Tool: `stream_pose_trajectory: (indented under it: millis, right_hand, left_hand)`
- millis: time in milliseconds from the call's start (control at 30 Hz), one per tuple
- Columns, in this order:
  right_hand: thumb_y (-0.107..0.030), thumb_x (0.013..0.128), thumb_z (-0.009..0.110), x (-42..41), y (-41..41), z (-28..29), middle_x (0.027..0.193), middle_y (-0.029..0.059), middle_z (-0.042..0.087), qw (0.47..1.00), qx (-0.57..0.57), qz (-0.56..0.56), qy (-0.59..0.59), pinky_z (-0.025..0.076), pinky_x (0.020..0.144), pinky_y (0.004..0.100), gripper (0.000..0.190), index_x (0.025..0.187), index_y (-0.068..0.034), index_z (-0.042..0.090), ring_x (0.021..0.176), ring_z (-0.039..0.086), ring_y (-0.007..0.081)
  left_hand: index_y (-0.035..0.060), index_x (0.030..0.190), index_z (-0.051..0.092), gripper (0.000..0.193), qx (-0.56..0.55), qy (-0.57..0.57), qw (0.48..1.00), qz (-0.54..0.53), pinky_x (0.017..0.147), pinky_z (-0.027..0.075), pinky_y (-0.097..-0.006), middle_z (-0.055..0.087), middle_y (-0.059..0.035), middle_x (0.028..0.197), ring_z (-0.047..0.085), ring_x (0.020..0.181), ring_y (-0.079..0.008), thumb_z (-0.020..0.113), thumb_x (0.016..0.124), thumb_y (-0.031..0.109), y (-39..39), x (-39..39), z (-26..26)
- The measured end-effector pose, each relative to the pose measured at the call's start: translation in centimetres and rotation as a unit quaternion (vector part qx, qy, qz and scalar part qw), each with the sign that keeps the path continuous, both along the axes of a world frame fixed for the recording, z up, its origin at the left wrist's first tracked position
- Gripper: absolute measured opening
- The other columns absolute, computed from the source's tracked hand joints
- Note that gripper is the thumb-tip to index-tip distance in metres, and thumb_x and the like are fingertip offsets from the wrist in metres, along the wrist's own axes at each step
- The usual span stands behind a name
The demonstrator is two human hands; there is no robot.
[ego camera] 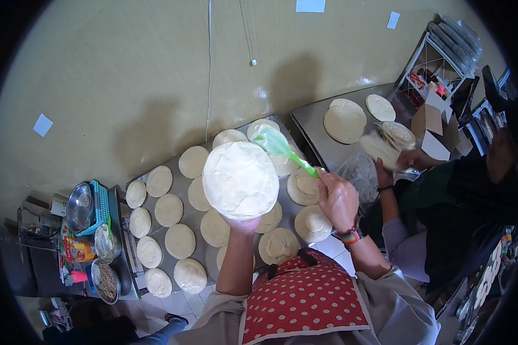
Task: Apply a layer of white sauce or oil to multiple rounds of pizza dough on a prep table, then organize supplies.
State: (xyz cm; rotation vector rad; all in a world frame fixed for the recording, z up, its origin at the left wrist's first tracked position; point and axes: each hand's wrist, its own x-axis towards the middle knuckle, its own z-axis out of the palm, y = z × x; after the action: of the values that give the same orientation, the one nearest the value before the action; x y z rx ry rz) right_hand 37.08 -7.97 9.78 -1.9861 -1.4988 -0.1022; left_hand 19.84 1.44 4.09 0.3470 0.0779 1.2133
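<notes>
On my left hand [243, 223] rests a round flat dough base [241, 180] covered with a white spread, raised above the metal table. Most of that hand is hidden beneath the disc. My right hand [339, 199] grips the handle of a green spatula [304, 164]; its blade is coated with white spread and lies just beyond the disc's upper right edge. Below, rows of round dough bases [180, 241] cover the metal table [159, 233]. Some at the right, such as one dough round [313, 224], carry a smaller mound on top.
At left stand a bowl of crumbly filling [105, 281], a bowl with white spread [106, 243] and a turquoise basket [98, 207]. At right a co-worker's hands [408, 160] handle flat rounds above a second metal table [317, 116], near an open cardboard box [429, 123]. A wall runs behind.
</notes>
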Motion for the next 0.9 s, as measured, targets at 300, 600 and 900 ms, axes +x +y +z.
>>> stream_pose_trajectory:
  millis: [300, 600, 900]
  right_hand:
    - [-0.013, 0.079, 0.057, -1.5, 0.3, 0.7, 0.081, 0.0121, 0.062, 0.999, -0.027, 0.014, 0.027, 0.048, 0.054, 0.0389, 0.026, 0.104, -0.010, 0.061, 0.064, 0.059, 0.0315]
    - [-0.013, 0.079, 0.057, -4.5, -1.8, -0.4, 0.073, 0.0100, 0.058, 0.983, -0.040, 0.169, 0.053, 0.046, 0.049, 0.0366, 0.021, 0.099, -0.009, 0.061, 0.057, 0.058, 0.0286]
    - [-0.011, 0.076, 0.060, -3.0, -2.4, -1.4, 0.075, 0.0094, 0.059, 0.984, 0.047, 0.165, 0.041, 0.047, 0.049, 0.0366, 0.026, 0.101, -0.011, 0.061, 0.057, 0.058, 0.0272]
  left_hand:
    - [0.0117, 0.134, 0.029, 0.063, 0.023, 0.012, 1.000, -0.016, 0.103, 0.029, -0.0454, 0.034, -0.0097, 0.136, 0.035, 0.124, -0.0284, 0.041, 0.085, 0.049, 0.2, -0.3, -0.6]
    - [0.0115, 0.133, 0.030, 0.064, 0.042, -0.091, 0.995, -0.022, 0.103, 0.028, -0.0455, 0.036, -0.0079, 0.135, 0.035, 0.123, -0.0280, 0.041, 0.084, 0.051, 0.6, -1.5, -2.8]
    - [0.0134, 0.132, 0.032, 0.062, 0.041, -0.039, 0.997, 0.043, 0.101, 0.032, -0.0449, 0.039, -0.0069, 0.133, 0.039, 0.121, -0.0265, 0.038, 0.084, 0.053, 0.8, -1.8, -2.7]
